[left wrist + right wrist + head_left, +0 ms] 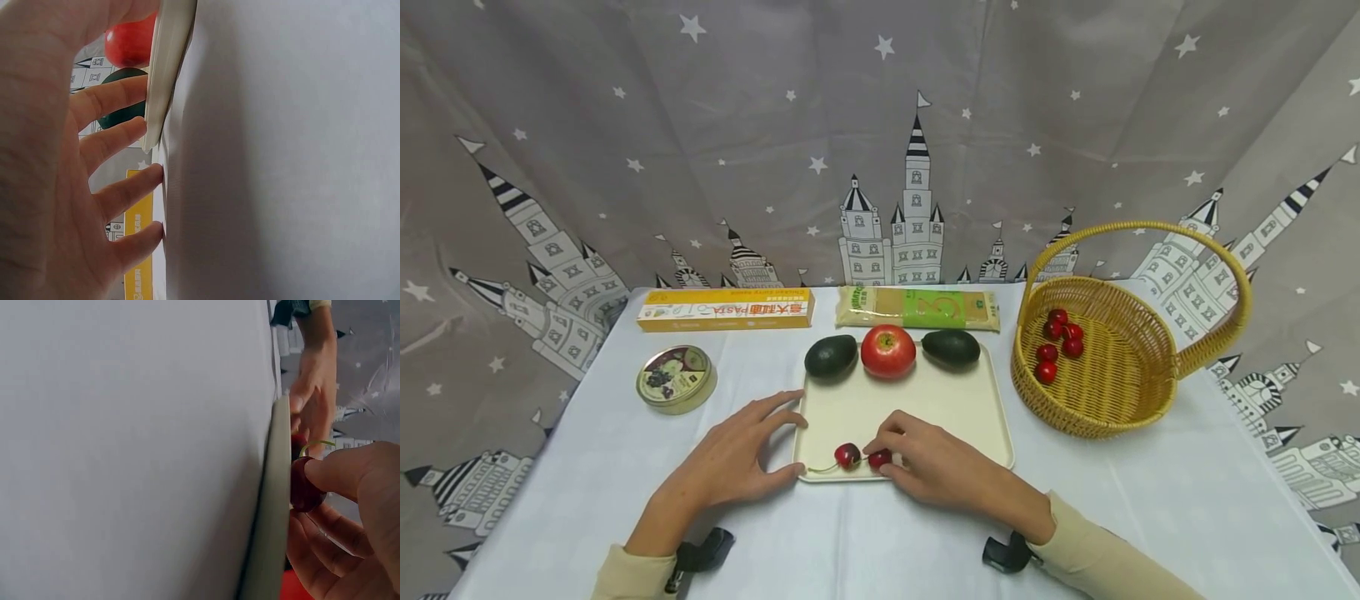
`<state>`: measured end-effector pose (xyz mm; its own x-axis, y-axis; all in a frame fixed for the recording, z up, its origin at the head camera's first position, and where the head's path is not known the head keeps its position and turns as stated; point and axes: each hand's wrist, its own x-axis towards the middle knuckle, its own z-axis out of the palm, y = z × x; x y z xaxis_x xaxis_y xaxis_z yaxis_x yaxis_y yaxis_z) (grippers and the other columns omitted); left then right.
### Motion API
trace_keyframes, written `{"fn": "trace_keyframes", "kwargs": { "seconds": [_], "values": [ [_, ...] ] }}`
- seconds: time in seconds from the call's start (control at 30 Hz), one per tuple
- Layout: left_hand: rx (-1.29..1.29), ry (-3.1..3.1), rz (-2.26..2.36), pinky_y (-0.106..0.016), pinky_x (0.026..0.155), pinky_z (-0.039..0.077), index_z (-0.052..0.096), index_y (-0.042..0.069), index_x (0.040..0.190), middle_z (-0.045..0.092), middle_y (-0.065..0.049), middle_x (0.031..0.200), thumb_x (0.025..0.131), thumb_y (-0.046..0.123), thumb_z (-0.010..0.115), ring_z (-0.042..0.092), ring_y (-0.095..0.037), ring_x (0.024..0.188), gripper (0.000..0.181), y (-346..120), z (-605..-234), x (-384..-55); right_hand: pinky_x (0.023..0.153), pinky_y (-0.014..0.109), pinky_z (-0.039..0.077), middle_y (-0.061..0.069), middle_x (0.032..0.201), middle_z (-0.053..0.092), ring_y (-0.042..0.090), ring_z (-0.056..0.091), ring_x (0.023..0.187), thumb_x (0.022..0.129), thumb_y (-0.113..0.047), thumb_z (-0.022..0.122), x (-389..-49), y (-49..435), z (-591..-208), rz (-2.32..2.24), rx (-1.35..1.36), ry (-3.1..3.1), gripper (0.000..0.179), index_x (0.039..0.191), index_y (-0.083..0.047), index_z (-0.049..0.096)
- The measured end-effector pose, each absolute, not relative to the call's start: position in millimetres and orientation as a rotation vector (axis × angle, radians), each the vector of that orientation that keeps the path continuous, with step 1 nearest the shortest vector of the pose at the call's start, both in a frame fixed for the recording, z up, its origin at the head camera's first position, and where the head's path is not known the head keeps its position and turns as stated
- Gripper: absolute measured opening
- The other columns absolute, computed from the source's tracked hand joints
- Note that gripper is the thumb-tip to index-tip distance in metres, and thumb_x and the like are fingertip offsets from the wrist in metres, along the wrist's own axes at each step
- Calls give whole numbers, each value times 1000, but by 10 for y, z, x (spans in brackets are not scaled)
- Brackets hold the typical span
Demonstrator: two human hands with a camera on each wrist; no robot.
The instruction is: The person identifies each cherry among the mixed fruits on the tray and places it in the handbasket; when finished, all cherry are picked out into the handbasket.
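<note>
A cream tray [940,417] lies on the white tablecloth. Along its far edge sit an avocado [831,357], a red apple [888,352] and a second avocado [951,347]. My right hand [936,462] pinches a dark red cherry [306,485] between thumb and fingers, low over the tray's near edge. Just left of it, another cherry [847,456] rests on the tray with its stem pointing left. My left hand [733,454] spreads its fingers at the tray's left edge and holds nothing; in the left wrist view two fingertips touch the tray's rim [164,81].
To the right stands a woven basket [1138,367] with a tall handle and several cherries [1051,352] inside. Behind the tray lie a yellow pasta box [726,309] and a green-labelled packet [917,307]. A round tin [676,379] sits at the left.
</note>
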<state>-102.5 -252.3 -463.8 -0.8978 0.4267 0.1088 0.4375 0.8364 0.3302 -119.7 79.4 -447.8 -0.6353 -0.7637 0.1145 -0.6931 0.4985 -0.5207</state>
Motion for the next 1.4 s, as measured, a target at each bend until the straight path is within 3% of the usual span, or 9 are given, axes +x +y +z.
{"fn": "trace_keyframes", "kwargs": {
  "seconds": [0.43,0.63,1.03,1.4],
  "values": [
    [-695,-2993,-542,-59,113,51,69,31,127,49,0,165,87,56,82,54,-33,146,49,-2527,-4637,-1022,84,27,63,-1,119,66,13,68,99,94,-6,81,-1478,1164,-4179,-971,-1259,2724,31,123,-13,72],
    [-697,-2997,-538,-58,112,51,69,31,127,49,0,166,87,56,81,54,-33,145,48,-2527,-4639,-1018,77,29,65,6,117,69,20,72,94,91,-4,84,-1628,1431,-4080,-986,-1250,2851,32,119,-10,71],
    [-695,-2995,-536,-59,114,50,70,30,127,49,-1,165,87,55,82,53,-34,146,49,-2525,-4633,-1019,72,41,65,7,111,70,24,68,84,91,-3,83,-1837,2040,-3980,-1012,-994,3101,28,117,-8,72],
    [-685,-3010,-534,-60,116,48,70,30,128,49,-2,166,88,55,81,51,-35,148,49,-2520,-4629,-1029,78,51,65,16,116,69,32,70,94,94,-7,81,-1913,2447,-4012,-922,-733,3168,31,123,-4,69]
  ]
}}
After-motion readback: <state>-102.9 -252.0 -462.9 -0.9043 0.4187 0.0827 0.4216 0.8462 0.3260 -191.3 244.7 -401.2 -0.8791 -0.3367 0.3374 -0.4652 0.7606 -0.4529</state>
